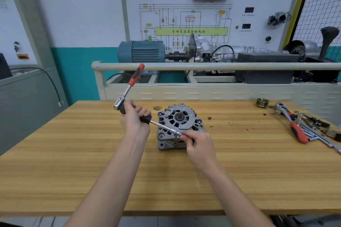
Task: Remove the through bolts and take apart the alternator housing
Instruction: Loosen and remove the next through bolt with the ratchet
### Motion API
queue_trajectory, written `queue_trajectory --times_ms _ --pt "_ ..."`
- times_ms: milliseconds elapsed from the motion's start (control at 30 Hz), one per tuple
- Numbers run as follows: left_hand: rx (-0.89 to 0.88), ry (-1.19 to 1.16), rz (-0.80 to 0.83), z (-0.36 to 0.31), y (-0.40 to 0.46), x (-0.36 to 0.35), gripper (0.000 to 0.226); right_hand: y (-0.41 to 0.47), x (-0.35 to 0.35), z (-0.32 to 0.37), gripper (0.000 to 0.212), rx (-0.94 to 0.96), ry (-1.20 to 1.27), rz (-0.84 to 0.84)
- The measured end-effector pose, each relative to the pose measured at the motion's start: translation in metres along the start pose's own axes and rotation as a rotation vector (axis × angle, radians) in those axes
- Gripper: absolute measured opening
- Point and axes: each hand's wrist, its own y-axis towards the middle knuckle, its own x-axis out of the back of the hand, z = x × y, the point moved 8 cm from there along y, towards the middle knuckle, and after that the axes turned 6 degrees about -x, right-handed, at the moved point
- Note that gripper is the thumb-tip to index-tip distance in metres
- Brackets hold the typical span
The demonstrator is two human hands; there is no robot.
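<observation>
Two bare forearms are reaching up from the bottom edge of the frame over the wooden bench point(73, 171), whose top is showing a pale, streaky grain. At the centre of the frame the alternator point(180, 126) is sitting on that bench, pulley end up: a cast grey housing, matt and ribbed, with dark vent slots ringing a bare shaft and bearing.

The left hand point(133, 119) is grasping the black knurled grip of a long extension bar point(162, 125), fingers curled round it; a ratchet point(130, 86) is fitted at its outer end, its chrome neck and red-and-black handle pointing toward the upper left. The right hand point(198, 143) is pinching the bar's far end and its socket point(177, 132), steadying it at the housing's lower right edge. Whether the socket is seated on a through bolt cannot be told, since the fingers are hiding that spot.

Judging by this, the task is standing early to midway. The grooved brass-coloured pulley point(262, 102) is already lying off at the upper right of the bench, near a second ratchet point(293, 125) and loose chrome sockets and bars. The two housing halves are still looking closed together, so bolt removal and splitting the shells are probably remaining.
</observation>
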Motion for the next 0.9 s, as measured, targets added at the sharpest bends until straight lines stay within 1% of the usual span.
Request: queue_trajectory --times_ms 67,167,200,267,300,400,467,500,567,633,767,833,900 --pt "-0.026 0.013 -0.05 0.0 0.0 0.006 0.028 0.001 -0.006 -0.004 0.017 -0.048 0.01 0.084" --pt "-0.043 0.04 -0.091 0.001 0.004 0.013 0.027 0.0 -0.01 -0.008 0.025 -0.134 0.067 0.2" --pt "-0.041 0.044 -0.097 0.003 0.005 0.014 0.026 0.0 -0.011 -0.007 0.026 -0.121 0.035 0.199" --pt "-0.036 0.051 -0.116 0.007 0.007 0.016 0.024 -0.003 -0.011 0.001 0.022 -0.048 -0.114 0.124" --pt "-0.039 0.06 -0.131 0.007 0.008 0.017 0.023 -0.005 -0.01 0.0 0.021 -0.043 -0.14 0.096" --pt "-0.094 0.086 -0.187 -0.017 0.023 0.024 0.022 -0.007 0.001 -0.03 0.018 -0.195 -0.057 0.101" --pt "-0.065 0.009 -0.187 -0.034 0.041 0.023 0.026 -0.011 0.013 -0.05 0.018 -0.27 -0.079 0.062" --pt "-0.053 -0.018 -0.178 -0.041 0.047 0.022 0.027 -0.013 0.014 -0.055 0.018 -0.283 -0.085 0.062" --pt "-0.052 -0.012 -0.145 -0.048 0.05 0.019 0.028 -0.015 -0.001 -0.056 0.02 -0.275 -0.103 0.135" --pt "-0.047 0.015 -0.11 -0.043 0.044 0.015 0.028 -0.016 -0.017 -0.055 0.024 -0.271 -0.121 0.202" --pt "-0.035 0.072 -0.096 -0.031 0.037 0.023 0.029 -0.015 -0.02 -0.078 0.028 -0.347 -0.124 0.228" --pt "-0.009 0.081 -0.107 -0.023 0.036 0.031 0.03 -0.015 -0.011 -0.095 0.028 -0.401 -0.177 0.201" --pt "0.033 0.079 -0.117 -0.011 0.035 0.041 0.03 -0.01 0.001 -0.116 0.027 -0.488 -0.238 0.138"
